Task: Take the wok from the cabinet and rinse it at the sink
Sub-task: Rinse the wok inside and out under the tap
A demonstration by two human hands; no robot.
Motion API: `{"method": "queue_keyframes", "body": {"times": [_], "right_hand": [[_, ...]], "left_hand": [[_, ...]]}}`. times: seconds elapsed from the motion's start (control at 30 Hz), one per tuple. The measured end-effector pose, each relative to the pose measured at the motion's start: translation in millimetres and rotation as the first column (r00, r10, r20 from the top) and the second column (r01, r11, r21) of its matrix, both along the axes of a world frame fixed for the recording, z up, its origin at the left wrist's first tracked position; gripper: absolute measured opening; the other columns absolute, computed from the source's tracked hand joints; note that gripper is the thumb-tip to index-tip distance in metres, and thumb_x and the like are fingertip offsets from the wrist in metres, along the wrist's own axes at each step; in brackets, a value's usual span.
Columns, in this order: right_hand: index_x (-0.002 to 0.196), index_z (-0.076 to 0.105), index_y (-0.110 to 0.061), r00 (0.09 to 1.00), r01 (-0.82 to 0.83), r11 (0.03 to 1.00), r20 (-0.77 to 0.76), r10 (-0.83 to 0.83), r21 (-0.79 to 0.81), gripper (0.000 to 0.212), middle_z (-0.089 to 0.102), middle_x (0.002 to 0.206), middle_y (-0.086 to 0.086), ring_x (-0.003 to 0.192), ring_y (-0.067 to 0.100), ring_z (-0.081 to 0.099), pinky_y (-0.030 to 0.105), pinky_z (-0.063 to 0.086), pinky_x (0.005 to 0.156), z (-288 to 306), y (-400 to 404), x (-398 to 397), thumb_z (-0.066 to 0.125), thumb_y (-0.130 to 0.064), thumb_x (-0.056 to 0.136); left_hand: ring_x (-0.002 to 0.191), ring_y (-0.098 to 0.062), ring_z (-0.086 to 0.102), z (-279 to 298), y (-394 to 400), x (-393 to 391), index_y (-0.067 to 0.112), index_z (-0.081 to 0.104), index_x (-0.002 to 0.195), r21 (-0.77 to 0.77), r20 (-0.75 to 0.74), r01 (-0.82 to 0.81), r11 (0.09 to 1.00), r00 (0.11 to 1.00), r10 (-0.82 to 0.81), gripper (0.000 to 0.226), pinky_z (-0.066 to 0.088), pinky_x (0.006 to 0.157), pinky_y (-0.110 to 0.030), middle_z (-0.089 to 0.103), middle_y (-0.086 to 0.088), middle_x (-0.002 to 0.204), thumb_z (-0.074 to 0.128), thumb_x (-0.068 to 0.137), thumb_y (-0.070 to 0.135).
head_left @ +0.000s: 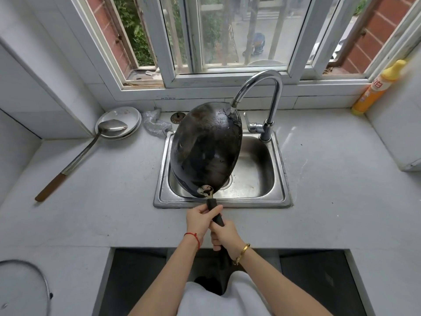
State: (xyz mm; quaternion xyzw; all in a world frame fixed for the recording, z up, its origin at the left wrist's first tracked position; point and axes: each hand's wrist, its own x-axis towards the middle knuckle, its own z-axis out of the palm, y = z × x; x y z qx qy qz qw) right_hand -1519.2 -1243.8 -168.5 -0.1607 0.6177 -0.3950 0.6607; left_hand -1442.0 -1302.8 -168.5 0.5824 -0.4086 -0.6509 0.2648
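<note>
From the head camera, the black wok (206, 149) sits at the centre of the frame, tilted on edge over the steel sink (280, 179), its underside facing the camera and its upper rim under the spout of the faucet (262, 87). Just below it, the left hand (200, 222) curls round the wok's handle near the bowl, and the right hand (224, 236) grips the same handle lower down. At the left, a ladle (91, 144) rests on stacked plates (129, 115). A yellow bottle (378, 87) stands at the upper right.
</note>
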Motion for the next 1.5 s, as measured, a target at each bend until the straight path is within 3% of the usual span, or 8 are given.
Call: {"method": "queue_keyframes", "body": {"times": [0.13, 0.27, 0.53, 0.83, 1.1, 1.27, 1.5], "right_hand": [[0.075, 0.045, -0.014, 0.999, -0.041, 0.999, 0.001, 0.041, 0.017, 0.028, 0.037, 0.053, -0.002, 0.042, 0.010, 0.035, 0.020, 0.034, 0.042, -4, 1, -10, 0.052, -0.028, 0.098], [0.068, 0.045, -0.016, 0.998, -0.053, 0.998, 0.043, 0.052, 0.024, 0.031, 0.037, 0.049, -0.004, 0.040, 0.009, 0.034, 0.019, 0.034, 0.041, -5, 3, -24, 0.052, -0.024, 0.098], [0.061, 0.046, -0.018, 0.994, -0.022, 0.999, 0.111, 0.018, 0.035, 0.038, 0.038, 0.048, -0.004, 0.039, 0.009, 0.035, 0.019, 0.033, 0.039, -10, 3, -33, 0.054, -0.025, 0.097], [0.058, 0.042, -0.017, 0.984, 0.039, 0.999, 0.173, -0.042, 0.026, 0.042, 0.035, 0.046, -0.003, 0.036, 0.008, 0.031, 0.018, 0.029, 0.036, -12, -8, -39, 0.051, -0.024, 0.098], [0.060, 0.043, -0.015, 0.973, 0.092, 0.996, 0.211, -0.093, 0.016, 0.041, 0.036, 0.047, -0.003, 0.035, 0.008, 0.032, 0.018, 0.029, 0.035, -12, -10, -46, 0.049, -0.025, 0.100], [0.058, 0.043, -0.016, 0.969, 0.097, 0.995, 0.228, -0.096, 0.006, 0.043, 0.036, 0.043, -0.005, 0.033, 0.007, 0.032, 0.018, 0.030, 0.034, -11, -14, -46, 0.050, -0.026, 0.099], [0.057, 0.044, -0.017, 0.976, 0.081, 0.997, 0.203, -0.076, -0.017, 0.043, 0.036, 0.045, -0.004, 0.035, 0.008, 0.032, 0.018, 0.031, 0.035, -5, -20, -48, 0.051, -0.027, 0.099]], "left_hand": [[0.082, -0.012, 0.071, -2, 1, -6, 0.004, 0.073, 0.100, -0.006, 0.024, 0.028, 1.000, 0.999, -0.028, 0.024, 0.052, 0.063, -0.013, 0.076, -0.008, 0.086, 0.076, 0.081, 0.018], [0.096, -0.018, 0.071, -5, -2, -13, 0.011, 0.074, 0.102, -0.024, 0.065, 0.084, 0.996, 0.995, -0.082, 0.024, 0.054, 0.076, -0.021, 0.076, -0.006, 0.094, 0.077, 0.080, 0.020], [0.095, -0.012, 0.069, -3, -4, -21, 0.014, 0.073, 0.104, -0.084, 0.160, 0.172, 0.981, 0.975, -0.157, 0.027, 0.056, 0.083, -0.027, 0.075, -0.002, 0.096, 0.078, 0.080, 0.024], [0.089, -0.010, 0.071, 6, -12, -32, 0.013, 0.075, 0.100, -0.144, 0.183, 0.188, 0.972, 0.970, -0.161, 0.027, 0.059, 0.079, -0.026, 0.076, 0.001, 0.090, 0.079, 0.078, 0.028], [0.084, -0.003, 0.069, 12, -18, -42, 0.017, 0.075, 0.098, -0.156, 0.226, 0.248, 0.956, 0.951, -0.210, 0.025, 0.053, 0.068, -0.014, 0.075, 0.006, 0.086, 0.079, 0.078, 0.030], [0.085, -0.010, 0.070, 12, -22, -44, 0.018, 0.073, 0.090, -0.144, 0.251, 0.251, 0.957, 0.945, -0.210, 0.020, 0.058, 0.077, -0.026, 0.075, 0.003, 0.085, 0.079, 0.077, 0.033], [0.085, -0.008, 0.070, 16, -29, -43, 0.019, 0.074, 0.090, -0.148, 0.231, 0.239, 0.960, 0.952, -0.201, 0.020, 0.057, 0.075, -0.023, 0.075, 0.005, 0.084, 0.079, 0.077, 0.034]]}}
